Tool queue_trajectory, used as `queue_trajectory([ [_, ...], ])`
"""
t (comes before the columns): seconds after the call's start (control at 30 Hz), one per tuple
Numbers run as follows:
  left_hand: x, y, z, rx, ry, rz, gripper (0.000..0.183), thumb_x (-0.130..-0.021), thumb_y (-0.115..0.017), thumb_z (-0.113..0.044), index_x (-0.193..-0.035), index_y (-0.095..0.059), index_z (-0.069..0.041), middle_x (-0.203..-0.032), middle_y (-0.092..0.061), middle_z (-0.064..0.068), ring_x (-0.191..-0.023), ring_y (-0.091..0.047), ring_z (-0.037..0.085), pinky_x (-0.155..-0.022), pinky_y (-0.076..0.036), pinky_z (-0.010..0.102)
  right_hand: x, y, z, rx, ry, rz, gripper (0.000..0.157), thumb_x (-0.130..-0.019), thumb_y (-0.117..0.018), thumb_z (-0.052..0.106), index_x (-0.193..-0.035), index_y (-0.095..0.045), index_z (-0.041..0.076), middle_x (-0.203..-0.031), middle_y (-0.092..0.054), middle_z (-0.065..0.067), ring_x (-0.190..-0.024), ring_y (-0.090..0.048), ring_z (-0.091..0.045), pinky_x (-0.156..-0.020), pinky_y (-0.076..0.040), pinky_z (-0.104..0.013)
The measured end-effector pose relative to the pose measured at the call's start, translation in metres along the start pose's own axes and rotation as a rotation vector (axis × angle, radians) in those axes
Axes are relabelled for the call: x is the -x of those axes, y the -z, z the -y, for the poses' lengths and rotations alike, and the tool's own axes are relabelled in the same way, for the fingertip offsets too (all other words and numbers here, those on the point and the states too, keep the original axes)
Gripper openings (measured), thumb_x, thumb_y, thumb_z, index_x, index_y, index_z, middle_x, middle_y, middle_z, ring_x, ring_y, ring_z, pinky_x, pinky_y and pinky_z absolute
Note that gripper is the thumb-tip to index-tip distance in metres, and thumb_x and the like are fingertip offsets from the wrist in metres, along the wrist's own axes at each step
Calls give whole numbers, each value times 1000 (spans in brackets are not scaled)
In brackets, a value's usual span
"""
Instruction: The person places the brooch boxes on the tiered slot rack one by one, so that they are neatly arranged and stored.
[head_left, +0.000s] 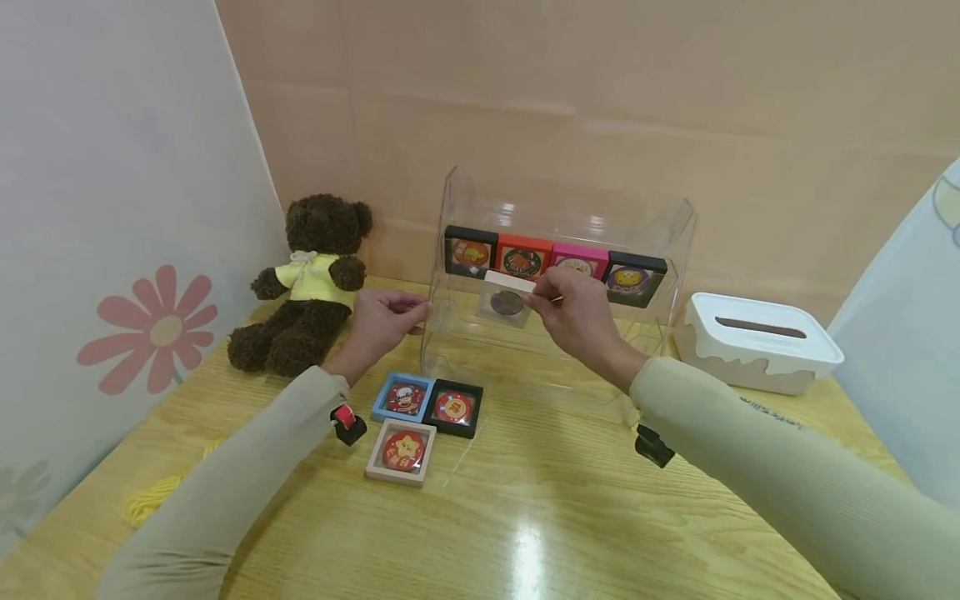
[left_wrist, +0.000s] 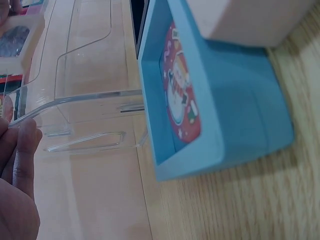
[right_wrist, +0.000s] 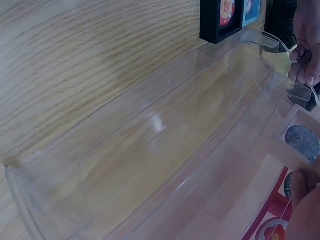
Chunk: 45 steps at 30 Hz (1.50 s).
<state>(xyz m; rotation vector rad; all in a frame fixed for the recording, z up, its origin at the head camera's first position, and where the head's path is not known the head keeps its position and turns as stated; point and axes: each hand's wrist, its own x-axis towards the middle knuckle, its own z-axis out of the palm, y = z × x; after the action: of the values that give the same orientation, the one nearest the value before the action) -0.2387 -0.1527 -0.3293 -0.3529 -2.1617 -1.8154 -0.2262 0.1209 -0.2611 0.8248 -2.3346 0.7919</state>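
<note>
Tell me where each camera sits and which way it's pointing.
Head: on the person's head, facing forward and down at the clear rack; left hand, right hand and sleeves show.
Left wrist: on the left wrist, facing the blue frame close up and the rack's side; left hand at the left edge, right hand partly, top left.
Right wrist: on the right wrist, facing the rack's lower part and table; both hands at the right edge.
Both wrist views share the pale frame the right hand holds.

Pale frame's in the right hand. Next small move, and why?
Probably lower the held pale frame onto a lower tier of the clear rack: four frames span its upper row, and the left hand pinches its side, which should steady it.
</note>
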Motion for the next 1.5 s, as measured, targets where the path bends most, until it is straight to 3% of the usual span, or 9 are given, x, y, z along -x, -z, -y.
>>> queue_trajectory([
  [0.23, 0, 0, 1, 4, -7, -7, 17, -87, -70, -8, -93, -73, 8, -87, -70, 19, -72, -69, 27, -58, -60, 34, -9, -12, 3, 9, -29, 22, 14, -86, -72, 9, -76, -64, 4, -77, -62, -7, -73, -63, -21, -66, -57, -36],
  [0.63, -3, -3, 4, 28, -24, -32, 16, -85, -72, -5, -91, -72, 9, -84, -69, 19, -68, -69, 20, -56, -60, 35, -15, -33, 5, 9, -34, 50, 11, -86, -73, 9, -78, -66, 5, -77, -63, -5, -72, -61, -18, -66, -57, -33],
  [1.03, -2, -1, 3, 15, -39, -38, 14, -85, -71, -3, -91, -72, 9, -83, -69, 19, -65, -69, 18, -55, -60, 34, -15, -50, 6, -4, 4, 64, 12, -86, -72, 9, -77, -65, 5, -77, -63, -4, -70, -60, -16, -62, -56, -30],
  [1.5, 0, -2, 4, 21, -35, -30, 14, -85, -71, -4, -91, -73, 9, -83, -70, 19, -69, -69, 27, -56, -60, 35, -14, -61, 6, -12, 10, 62, 12, -86, -72, 9, -78, -64, 6, -78, -63, -3, -70, -60, -15, -63, -56, -27],
])
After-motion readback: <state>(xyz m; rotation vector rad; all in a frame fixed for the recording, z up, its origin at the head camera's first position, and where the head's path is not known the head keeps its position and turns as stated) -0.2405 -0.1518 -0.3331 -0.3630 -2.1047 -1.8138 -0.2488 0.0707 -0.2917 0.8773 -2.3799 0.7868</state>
